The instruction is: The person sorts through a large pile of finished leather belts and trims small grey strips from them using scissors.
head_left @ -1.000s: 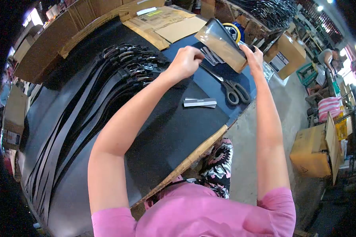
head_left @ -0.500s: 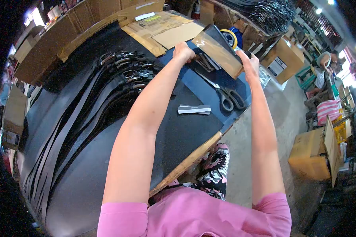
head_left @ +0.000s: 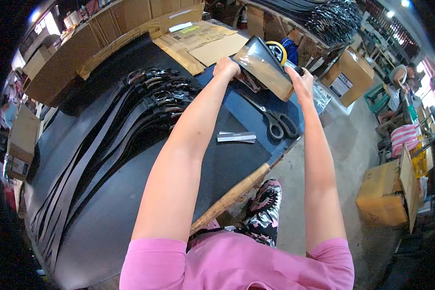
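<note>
A tan-sided box (head_left: 266, 72) with a glossy front and a dark inside is tilted over the far end of the table. My right hand (head_left: 300, 83) is closed on its right end. At its left end, my left hand (head_left: 227, 69) has curled fingers; what they hold is hidden. Beneath the box lies a small pile of dark and pale strips (head_left: 250, 81), partly covered. Black-handled scissors (head_left: 275, 121) rest on the table below it. Closer to me are flat grey-and-white strips (head_left: 236, 137). Left of my arm, several black belts (head_left: 96, 116) lie with their buckles bunched together.
Flattened cardboard (head_left: 198, 43) covers the table's back, beside a yellow-rimmed roll (head_left: 277, 50). Cardboard boxes (head_left: 348, 77) stand to the right, with an open carton (head_left: 383, 193) on the floor. Another person (head_left: 398, 79) sits far right. More belts (head_left: 333, 21) are piled behind.
The box has shifted slightly down and left in view, its dark inside showing more. Both hands stay at its ends, the left a little lower. The whole view has moved slightly.
</note>
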Available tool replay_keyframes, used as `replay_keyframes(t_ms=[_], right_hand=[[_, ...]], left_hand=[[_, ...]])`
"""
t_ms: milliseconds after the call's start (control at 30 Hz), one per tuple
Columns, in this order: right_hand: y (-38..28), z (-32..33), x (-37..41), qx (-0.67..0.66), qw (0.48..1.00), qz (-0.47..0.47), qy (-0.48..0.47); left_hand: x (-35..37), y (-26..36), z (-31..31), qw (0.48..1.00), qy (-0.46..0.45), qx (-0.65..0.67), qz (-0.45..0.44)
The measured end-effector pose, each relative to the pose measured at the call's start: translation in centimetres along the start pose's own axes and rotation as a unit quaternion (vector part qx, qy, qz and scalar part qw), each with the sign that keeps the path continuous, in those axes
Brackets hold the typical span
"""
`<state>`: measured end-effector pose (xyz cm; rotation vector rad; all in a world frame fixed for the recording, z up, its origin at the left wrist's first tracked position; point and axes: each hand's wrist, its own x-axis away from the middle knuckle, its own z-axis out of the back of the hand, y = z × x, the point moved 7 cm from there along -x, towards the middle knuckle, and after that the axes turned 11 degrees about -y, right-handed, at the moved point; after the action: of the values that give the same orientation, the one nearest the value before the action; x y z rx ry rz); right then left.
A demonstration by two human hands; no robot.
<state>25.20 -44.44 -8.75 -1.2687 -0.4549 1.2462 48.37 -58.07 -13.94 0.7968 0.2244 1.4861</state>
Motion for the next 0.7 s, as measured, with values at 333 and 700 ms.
replay_keyframes(t_ms=[333,700], right_hand=[[0.9,0.0,-0.4,0.02,1.0,0.007,0.009],[-0.8,-0.1,0.5,0.037,0.999,0.03,0.011]], left_hand=[[-0.9,0.6,-0.5,0.999,-0.02,-0.01,-0.023],[-6.8,-0.8,-2.8,0.987,-0.155,0.037,0.039]])
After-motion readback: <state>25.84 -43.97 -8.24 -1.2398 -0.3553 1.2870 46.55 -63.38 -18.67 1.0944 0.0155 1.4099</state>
